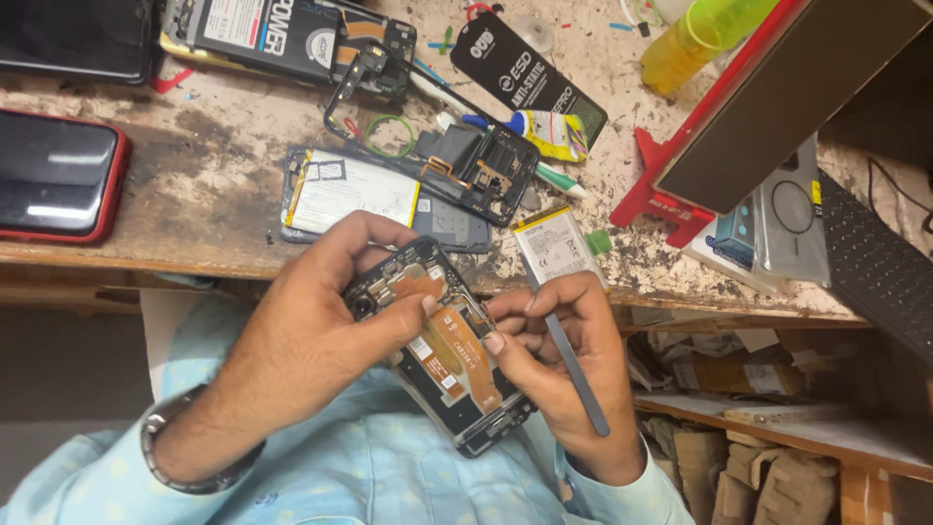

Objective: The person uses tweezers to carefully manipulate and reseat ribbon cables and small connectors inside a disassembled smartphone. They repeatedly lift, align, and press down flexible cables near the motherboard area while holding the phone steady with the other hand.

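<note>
Together, both hands' fingers clamp the opened phone (442, 355); right hand (564, 360) also pinches a spudger (575, 365).

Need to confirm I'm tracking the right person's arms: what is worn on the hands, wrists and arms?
Both hands are bare, no gloves. The left hand has a metal bracelet at the wrist. Both arms wear light blue sleeves with a faint pale pattern. No rings are clearly visible.

You're at a phone repair bench: a scarred, stained worktop (194, 165) strewn with opened phones (389, 194), loose batteries (554, 248), a glue tube (549, 131), a solvent bottle (695, 39) and stray screws.
</note>
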